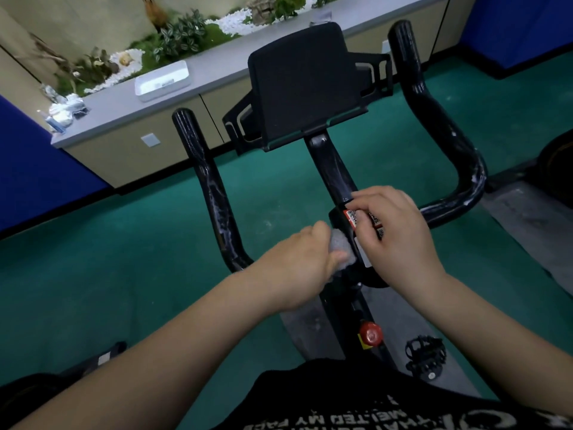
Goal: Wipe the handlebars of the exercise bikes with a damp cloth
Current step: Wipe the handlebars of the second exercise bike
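Note:
Black handlebars of an exercise bike fill the middle of the view: a left bar (214,200) and a right bar (440,119), both streaked with wet marks. A black tablet holder (307,85) stands on the centre stem (331,169). My left hand (297,268) grips a grey damp cloth (339,248) and presses it against the handlebar's centre block. My right hand (400,234) rests on that block with fingers bent over its red and white sticker (352,217).
A red knob (370,333) sits on the frame below, with a pedal (426,355) to its right. Green floor surrounds the bike. A grey counter (130,103) with a white tray (162,80), bottles and plants runs behind. Another machine's edge (555,172) shows at right.

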### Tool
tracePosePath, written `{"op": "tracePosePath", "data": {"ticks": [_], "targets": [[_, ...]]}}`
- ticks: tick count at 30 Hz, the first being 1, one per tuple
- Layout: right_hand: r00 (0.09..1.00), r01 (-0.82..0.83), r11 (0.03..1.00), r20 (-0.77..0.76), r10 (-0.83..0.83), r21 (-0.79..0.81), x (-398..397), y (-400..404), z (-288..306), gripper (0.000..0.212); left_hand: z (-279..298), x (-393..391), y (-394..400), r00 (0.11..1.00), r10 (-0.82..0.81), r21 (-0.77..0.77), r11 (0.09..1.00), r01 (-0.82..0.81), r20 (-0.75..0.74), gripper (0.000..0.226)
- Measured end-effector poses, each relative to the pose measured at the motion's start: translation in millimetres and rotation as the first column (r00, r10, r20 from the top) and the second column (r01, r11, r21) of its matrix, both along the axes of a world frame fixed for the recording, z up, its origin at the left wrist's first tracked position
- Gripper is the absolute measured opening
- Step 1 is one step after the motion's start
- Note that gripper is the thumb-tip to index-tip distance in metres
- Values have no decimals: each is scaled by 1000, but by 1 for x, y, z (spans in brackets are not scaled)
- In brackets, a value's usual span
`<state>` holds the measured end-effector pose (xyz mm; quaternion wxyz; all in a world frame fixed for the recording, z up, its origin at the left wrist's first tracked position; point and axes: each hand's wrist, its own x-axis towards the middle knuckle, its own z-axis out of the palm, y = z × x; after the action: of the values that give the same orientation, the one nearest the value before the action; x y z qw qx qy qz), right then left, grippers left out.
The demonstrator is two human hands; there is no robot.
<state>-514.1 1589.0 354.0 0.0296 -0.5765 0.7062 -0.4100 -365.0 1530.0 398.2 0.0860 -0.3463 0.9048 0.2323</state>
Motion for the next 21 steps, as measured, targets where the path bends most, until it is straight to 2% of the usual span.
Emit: {"op": "tracePosePath", "data": {"ticks": [2,4,6,8,11,14,16,18,20,21], "targets": [[1000,-1,1000,-2,1,-15,2,0,0,24,0,20,10,995,-84,-211,973,93,50,42],[1000,0,1000,-7,0,-17,2,0,0,22,-2,31,15,985,-135,-347,923,163,103,53],[1000,3,1000,-15,-3,-1,1,0,0,22,1,25,14,986,-109,-335,931,145,123,47],[1000,10,1000,-24,-10,8,-1,-1,1,23,2,6,9,995,-74,-253,964,87,61,35],[999,18,1000,-27,-17,18,-3,-1,1,22,2,-17,4,999,-48,-143,989,49,7,35],[1000,11,1000,-24,-11,24,0,0,1,22,-12,-1,10,997,-47,-277,960,29,-60,45],[1000,1,999,-26,0,39,2,1,3,20,-21,22,19,986,-149,-407,907,106,-77,52],[1000,-15,998,-25,16,60,2,1,6,18,-23,43,19,969,-229,-467,870,160,-95,52],[999,-15,996,-36,18,88,2,2,8,17,-10,57,11,964,-203,-391,912,123,-170,35],[999,-7,994,-40,11,106,3,2,10,18,3,64,7,967,-111,-319,947,34,-229,29]]}}
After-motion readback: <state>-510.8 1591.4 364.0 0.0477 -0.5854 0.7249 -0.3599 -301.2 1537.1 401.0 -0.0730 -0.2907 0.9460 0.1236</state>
